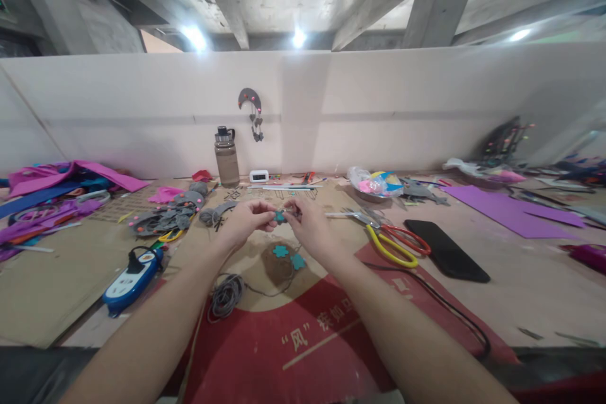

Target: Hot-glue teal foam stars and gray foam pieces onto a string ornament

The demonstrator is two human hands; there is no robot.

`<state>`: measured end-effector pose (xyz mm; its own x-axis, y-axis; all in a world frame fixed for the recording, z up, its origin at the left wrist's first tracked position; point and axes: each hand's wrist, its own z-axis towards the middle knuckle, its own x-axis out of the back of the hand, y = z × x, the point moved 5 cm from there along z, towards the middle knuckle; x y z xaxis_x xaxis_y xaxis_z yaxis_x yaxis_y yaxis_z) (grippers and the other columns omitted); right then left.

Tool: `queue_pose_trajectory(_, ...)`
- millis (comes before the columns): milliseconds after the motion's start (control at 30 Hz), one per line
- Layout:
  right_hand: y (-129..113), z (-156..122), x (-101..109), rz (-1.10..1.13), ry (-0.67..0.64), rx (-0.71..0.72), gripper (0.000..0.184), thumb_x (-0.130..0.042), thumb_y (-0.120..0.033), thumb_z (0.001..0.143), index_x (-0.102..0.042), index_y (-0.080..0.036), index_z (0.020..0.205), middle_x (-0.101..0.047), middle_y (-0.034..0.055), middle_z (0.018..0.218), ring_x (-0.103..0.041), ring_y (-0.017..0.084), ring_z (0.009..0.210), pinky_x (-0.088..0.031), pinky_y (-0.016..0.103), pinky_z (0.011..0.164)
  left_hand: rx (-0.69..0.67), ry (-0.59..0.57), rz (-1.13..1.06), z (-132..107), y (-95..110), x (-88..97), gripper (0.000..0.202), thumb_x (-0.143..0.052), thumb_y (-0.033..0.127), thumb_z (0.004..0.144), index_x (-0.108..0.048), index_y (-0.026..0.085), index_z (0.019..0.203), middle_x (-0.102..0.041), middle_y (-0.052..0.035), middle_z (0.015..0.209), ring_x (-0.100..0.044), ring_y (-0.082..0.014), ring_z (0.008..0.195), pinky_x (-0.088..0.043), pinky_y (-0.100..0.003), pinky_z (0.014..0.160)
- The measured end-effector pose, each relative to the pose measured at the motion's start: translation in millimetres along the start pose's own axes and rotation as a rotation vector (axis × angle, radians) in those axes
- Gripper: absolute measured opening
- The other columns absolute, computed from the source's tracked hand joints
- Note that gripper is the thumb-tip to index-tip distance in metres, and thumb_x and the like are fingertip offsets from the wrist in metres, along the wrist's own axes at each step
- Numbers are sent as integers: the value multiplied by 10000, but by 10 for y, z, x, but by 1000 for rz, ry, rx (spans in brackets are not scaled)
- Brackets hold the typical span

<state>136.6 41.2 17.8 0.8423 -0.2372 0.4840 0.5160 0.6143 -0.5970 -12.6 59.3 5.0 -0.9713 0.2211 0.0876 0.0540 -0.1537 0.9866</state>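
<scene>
Left hand & right hand both pinched on teal felt flower, above cardboard.

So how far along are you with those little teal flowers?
A grey moon ornament already hangs on the wall. The left hand and right hand pinch one teal flower. Two more flowers and a grey cord coil lie loose below, apparently untouched.

Teal felt flowers; yellow-and-red scissors; black phone; blue-white power strip; purple sheet.
</scene>
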Motion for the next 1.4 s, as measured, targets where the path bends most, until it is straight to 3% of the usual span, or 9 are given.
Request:
queue_pose_trajectory(200,75,39,-25,1,-90,-128,155,-510,-219,800,-612,-177,692,-582,13,674,-492,139,649,-343,259,607,-12,-34,29,-37,25,-63,229,-673,280,659,-593,127,809,-644,-44,726,-629,-149,667,-521,-292,616)
queue_pose_trajectory(300,37,40,6,-42,-74,-67,142,-521,-188,792,-593,-174,671,-548,12,678,-483,143,680,-338,261,629,-22,-72,97,-56,75,-82,218,-619,320,700,-603,135,813,-632,-44,740,-618,-154,677,-506,-278,582)
queue_pose_trajectory(500,-87,-21,-5,-63,-107,98,146,-490,-145,820,-608,-181,741,-524,35,784,-480,156,781,-372,277,712,-148,-62,412,-75,208,-51,271,-577,409,741,-658,153,772,-556,5,584,-468,-85,493,-375,-195,457)
queue_pose_trajectory(633,-83,-38,-29,-93,-114,125,147,-491,-165,831,-610,-180,746,-516,34,788,-484,155,790,-380,277,721,-120,-137,360,-62,154,-71,275,-575,385,749,-662,144,848,-598,-14,644,-497,-90,510,-404,-206,488)
queue_pose_trajectory(833,-59,-22,-45,-82,-114,111,131,-507,-169,826,-625,-186,773,-557,37,802,-509,154,806,-388,276,739,-61,-137,273,-57,96,-79,293,-629,336,705,-651,139,920,-628,-23,657,-542,-102,519,-457,-225,513)
queue_pose_trajectory(1000,-50,3,-35,-45,-106,41,155,-541,-146,785,-603,-175,924,-606,49,837,-534,169,817,-401,302,755,-79,-63,376,-41,68,-35,291,-617,276,699,-674,142,950,-628,-14,614,-542,-100,496,-463,-228,522)
queue_pose_trajectory(1100,-46,2,-35,-36,-103,28,161,-535,-123,768,-591,-173,910,-612,50,835,-542,168,798,-409,304,742,-88,-21,408,-18,27,-9,269,-607,260,697,-693,150,927,-618,-7,585,-540,-99,484,-460,-223,513)
queue_pose_trajectory(1400,118,-26,-56,159,12,-214,142,-563,-216,750,-514,-178,878,-589,18,710,-569,153,657,-447,293,634,-80,139,187,-18,21,-13,253,-664,289,670,-634,129,864,-638,-29,623,-599,-126,541,-518,-255,524)
